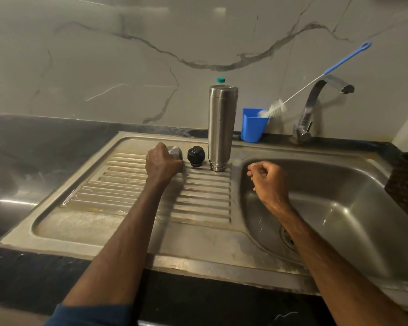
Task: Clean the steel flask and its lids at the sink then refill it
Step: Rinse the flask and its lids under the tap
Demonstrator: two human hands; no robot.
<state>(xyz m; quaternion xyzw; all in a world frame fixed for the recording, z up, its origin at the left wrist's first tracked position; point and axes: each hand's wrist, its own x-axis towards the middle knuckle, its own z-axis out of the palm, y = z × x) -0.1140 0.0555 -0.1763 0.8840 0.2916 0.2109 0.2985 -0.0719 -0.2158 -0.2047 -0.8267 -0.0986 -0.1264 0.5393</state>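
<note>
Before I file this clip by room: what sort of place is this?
Likely a kitchen: a steel sink with ribbed drainboard, a tap behind it, a bottle brush in a blue cup.

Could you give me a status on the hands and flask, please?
Left hand grips steel cap on drainboard. Right hand curled, empty, over basin. Flask upside down, black lid beside it. Nothing blocking.

No legible text, brand, number or sign anywhere in frame. Steel flask point(222, 128), centre: plain brushed wall with no print showing. Black lid point(195, 156), just left of it: moulded ridges on top, too small to tell if any are lettering. Blue cup point(253, 125), right of centre: plain face.
</note>
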